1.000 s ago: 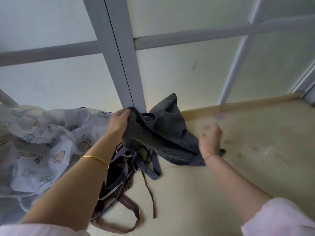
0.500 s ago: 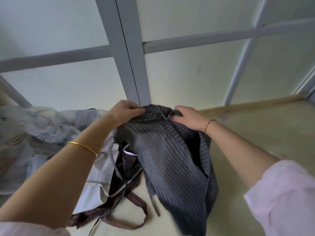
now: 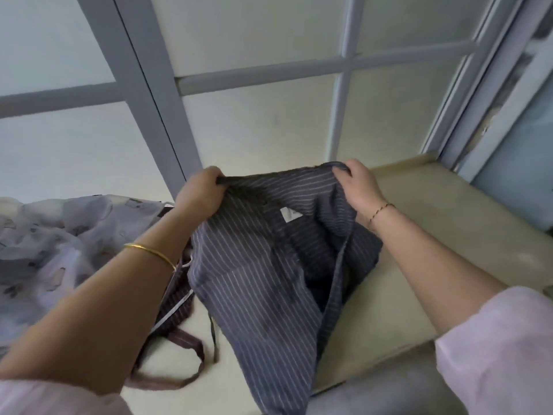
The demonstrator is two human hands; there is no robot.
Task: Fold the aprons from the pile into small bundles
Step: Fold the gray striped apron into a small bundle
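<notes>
One pale work surface (image 3: 419, 235) spans the scene beneath a grey-framed window (image 3: 143, 94). A printed cloth (image 3: 59, 235) lies crumpled at far left. The grey striped apron (image 3: 263, 265) hangs at centre, its upper hem stretched left to right between the hands and its long axis falling from them toward the near edge. A brown striped apron (image 3: 182, 336) with looped straps lies on the surface just left of it, partly hidden by the left forearm. The left hand (image 3: 200, 190) and right hand (image 3: 359, 187) each clench the hem, fingers curled over it, equally far away, with the cloth below both. A white label (image 3: 288, 214) shows between them. The likely next step is laying the apron flat.
</notes>
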